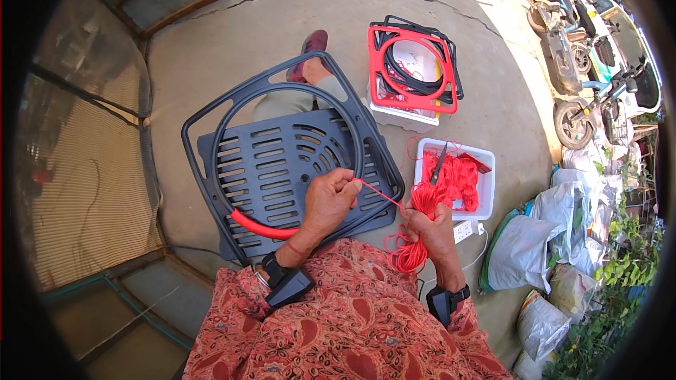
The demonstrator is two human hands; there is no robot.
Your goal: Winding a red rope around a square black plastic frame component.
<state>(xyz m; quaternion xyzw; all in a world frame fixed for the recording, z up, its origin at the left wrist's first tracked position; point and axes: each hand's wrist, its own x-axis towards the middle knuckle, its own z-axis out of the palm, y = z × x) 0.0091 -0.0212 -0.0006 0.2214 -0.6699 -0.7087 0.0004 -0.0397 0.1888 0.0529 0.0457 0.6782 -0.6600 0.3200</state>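
A dark grey plastic square frame [196, 142] with a round ring lies tilted over a dark slatted plastic panel [271, 146] in front of me. Red cord covers the ring's lower-left stretch in a red wrapped section [257, 226]. My left hand [329, 204] is closed at the ring's right side, pinching a red strand of cord. That strand [380, 193] runs taut to my right hand [433, 233], which grips a looped bundle of red cord [410, 253]. Part of the ring is hidden behind my left hand.
To the right, a white tray [486, 200] holds tangled red cord and scissors [439, 164]. Beyond it, a red square frame [451, 88] and black ones rest on a white box [405, 119]. A power strip [466, 231], stuffed sacks [524, 250] and parked scooters [574, 123] stand rightward.
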